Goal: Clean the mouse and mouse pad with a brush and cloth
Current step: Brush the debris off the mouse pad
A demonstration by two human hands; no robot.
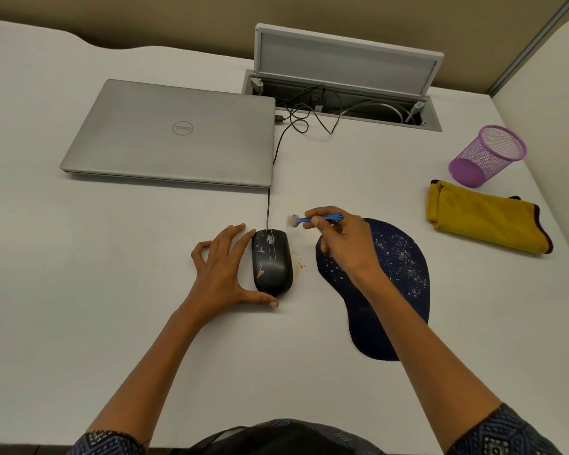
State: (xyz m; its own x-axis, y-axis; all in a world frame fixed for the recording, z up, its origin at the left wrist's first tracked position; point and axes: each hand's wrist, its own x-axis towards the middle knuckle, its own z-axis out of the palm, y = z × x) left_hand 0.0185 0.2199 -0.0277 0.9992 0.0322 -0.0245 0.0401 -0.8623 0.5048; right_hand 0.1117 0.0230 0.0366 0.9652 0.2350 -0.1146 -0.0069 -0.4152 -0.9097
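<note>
A black wired mouse (272, 262) with pinkish smears lies on the white desk. My left hand (222, 269) holds it from the left, thumb at its near end and a finger at its far end. My right hand (340, 243) pinches a small blue brush (316, 219) just right of the mouse, bristles pointing left and off the surface. Below that hand lies the dark blue mouse pad (398, 287), speckled with pale crumbs. A few crumbs (300, 265) sit on the desk between mouse and pad. A folded yellow cloth (483, 216) lies at the right.
A closed silver laptop (174, 134) lies behind the mouse, the mouse cable (278, 149) running past its right edge to an open cable hatch (342, 77) at the back. A purple mesh pen cup (486, 156) stands behind the cloth. A partition wall rises on the right.
</note>
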